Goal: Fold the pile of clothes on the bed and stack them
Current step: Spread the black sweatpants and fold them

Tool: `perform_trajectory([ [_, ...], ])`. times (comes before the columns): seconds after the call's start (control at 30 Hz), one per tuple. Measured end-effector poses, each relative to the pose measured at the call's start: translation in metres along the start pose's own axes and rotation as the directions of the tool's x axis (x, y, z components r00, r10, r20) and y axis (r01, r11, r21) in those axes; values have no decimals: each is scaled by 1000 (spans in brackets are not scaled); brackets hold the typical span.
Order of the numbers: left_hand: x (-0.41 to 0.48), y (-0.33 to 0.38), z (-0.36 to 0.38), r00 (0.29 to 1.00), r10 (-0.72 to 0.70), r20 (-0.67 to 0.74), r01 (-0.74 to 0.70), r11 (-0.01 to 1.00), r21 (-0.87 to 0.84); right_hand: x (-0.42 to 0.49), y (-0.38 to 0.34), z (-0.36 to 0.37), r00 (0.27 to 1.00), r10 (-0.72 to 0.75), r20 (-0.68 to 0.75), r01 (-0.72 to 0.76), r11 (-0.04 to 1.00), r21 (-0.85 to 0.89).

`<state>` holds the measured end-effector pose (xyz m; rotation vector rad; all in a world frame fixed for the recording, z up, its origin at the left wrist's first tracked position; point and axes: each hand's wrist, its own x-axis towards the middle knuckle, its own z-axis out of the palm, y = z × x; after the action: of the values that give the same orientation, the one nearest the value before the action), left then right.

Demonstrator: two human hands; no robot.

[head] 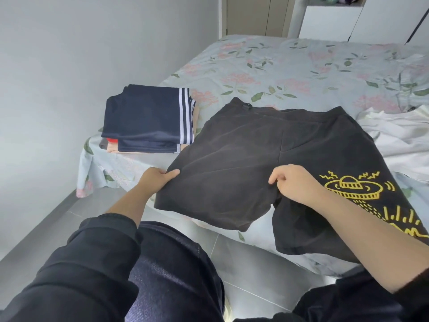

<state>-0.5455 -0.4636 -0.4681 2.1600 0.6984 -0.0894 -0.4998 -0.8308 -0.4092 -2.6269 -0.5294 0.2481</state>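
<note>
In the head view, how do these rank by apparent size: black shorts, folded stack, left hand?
Largest: black shorts, clearly.
Next: folded stack, topped by a navy striped garment.
Smallest: left hand, though it is near the camera.

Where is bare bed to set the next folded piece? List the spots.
Bare: the far floral bedsheet beyond the black shorts and the folded stack. A narrow strip between stack and shorts. Crowded: the near edge under the shorts; the right side, under white clothes.
</note>
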Motion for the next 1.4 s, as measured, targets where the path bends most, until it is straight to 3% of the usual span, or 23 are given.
perform_trajectory([
  [0.03,-1,-4,0,998,4,70,0,998,-67,-2,-1,4,999,-49,2,49,999,2],
  [0.13,-3,-14,-1,969,7,247,21,993,-112,-4,4,24,957,-178,230,226,953,-201],
  [0.23,-6,-22,1,933,-38,357,54,998,-37,-1,1,26,957,-249,147,278,932,-234],
  [0.3,-7,-25,-2,945,-56,323,71,997,-35,-3,-1,27,942,-328,64,334,911,-244],
  [0.37,-9,-22,-5,936,-52,349,102,986,-129,-5,3,32,923,-366,120,385,864,-323],
  [0.43,-15,-10,-10,899,-24,438,120,974,-194,-6,6,36,936,-304,179,346,893,-289],
  [0.53,-30,24,-17,843,29,537,53,989,-136,-2,5,26,991,-137,2,136,980,144],
  [0.6,-43,58,-17,831,47,555,4,996,-90,3,10,14,988,52,-143,1,937,348],
  [0.73,-63,137,7,858,119,500,-30,983,-181,6,36,-10,928,301,-219,-176,874,452],
  [0.8,-77,186,33,848,185,497,-87,973,-214,8,52,-24,890,421,-176,-256,780,570],
  [0.87,-98,233,65,810,255,527,-152,961,-230,6,67,-42,840,537,-80,-292,572,767],
  [0.97,-132,276,120,676,324,662,-144,939,-313,-6,96,-67,765,644,19,-312,345,885],
  [1.0,-143,280,137,574,329,750,-104,938,-332,-12,107,-72,740,671,50,-330,297,896],
  [1.1,-162,269,169,146,265,953,-102,962,-252,-32,137,-80,699,681,217,-440,170,882],
  [1.13,-158,261,175,72,257,964,-153,958,-244,-39,145,-79,703,657,271,-484,164,860],
  [1.17,-151,254,178,104,268,958,-205,948,-243,-44,151,-77,713,627,315,-525,179,832],
  [1.2,-142,247,180,230,313,922,-228,938,-261,-47,155,-75,721,600,346,-555,202,807],
  [1.27,-122,234,181,595,354,722,-189,934,-302,-49,153,-67,734,575,362,-582,257,771],
  [1.3,-111,227,180,759,346,552,-195,929,-314,-48,149,-62,744,567,353,-583,293,758],
  [1.33,-98,219,179,872,342,351,-244,924,-295,-44,143,-58,750,565,343,-583,321,746],
  [1.37,-86,210,177,923,352,158,-312,922,-230,-41,136,-53,753,570,329,-584,349,733],
  [1.4,-75,201,174,930,367,25,-361,923,-137,-38,129,-48,756,582,300,-585,396,707],
])
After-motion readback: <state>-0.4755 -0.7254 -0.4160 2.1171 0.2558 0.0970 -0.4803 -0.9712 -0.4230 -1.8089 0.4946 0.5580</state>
